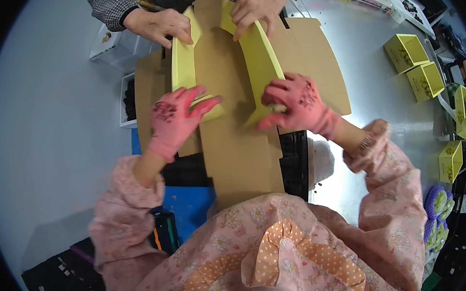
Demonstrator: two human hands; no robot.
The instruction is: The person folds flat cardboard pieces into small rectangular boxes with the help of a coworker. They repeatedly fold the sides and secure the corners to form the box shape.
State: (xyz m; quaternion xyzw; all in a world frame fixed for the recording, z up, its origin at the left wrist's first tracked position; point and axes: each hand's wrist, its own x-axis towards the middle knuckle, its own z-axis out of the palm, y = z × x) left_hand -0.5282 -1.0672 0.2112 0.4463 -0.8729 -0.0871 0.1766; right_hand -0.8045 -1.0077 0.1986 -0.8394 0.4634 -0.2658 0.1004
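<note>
Two long yellow cardboard strips with bent ends stand on the opened brown carton (242,171) in front of me. At the near end of the left strip (183,66), my pink-gloved left hand (177,115) has its thumb and forefinger around the folded corner. My right hand (297,104), also in a pink glove, is closed on the near end of the right strip (257,59); its fingertips are smeared by motion. Opposite me, a co-worker's bare hands grip the far ends: one hand (163,26) on the left strip, the other (259,9) on the right.
Black crates (296,156) sit under the carton, whose flaps spread both ways. A metal table (357,56) on the right bears several yellow boxes (407,52) of green produce. Netted green produce (439,213) lies at the far right. A white foam box (116,49) stands left.
</note>
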